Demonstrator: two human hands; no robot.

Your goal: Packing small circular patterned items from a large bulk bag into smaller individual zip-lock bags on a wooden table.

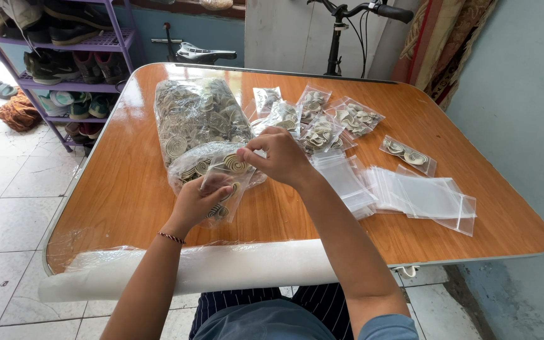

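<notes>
My left hand point(198, 203) holds a small clear zip bag point(225, 189) partly filled with pale spiral discs, just above the wooden table point(127, 189). My right hand point(279, 156) pinches a spiral disc point(235, 165) at the mouth of that bag. Right behind the hands lies a large clear sack point(193, 119) packed with the same discs, its open end toward me.
Several filled small bags point(322, 119) lie at the table's far middle, one more filled bag point(407, 154) to the right. A pile of empty clear bags point(423, 196) sits right of my hands. A white roll point(221, 267) lies along the near edge. A shoe rack point(70, 56) and bicycle point(341, 31) stand beyond.
</notes>
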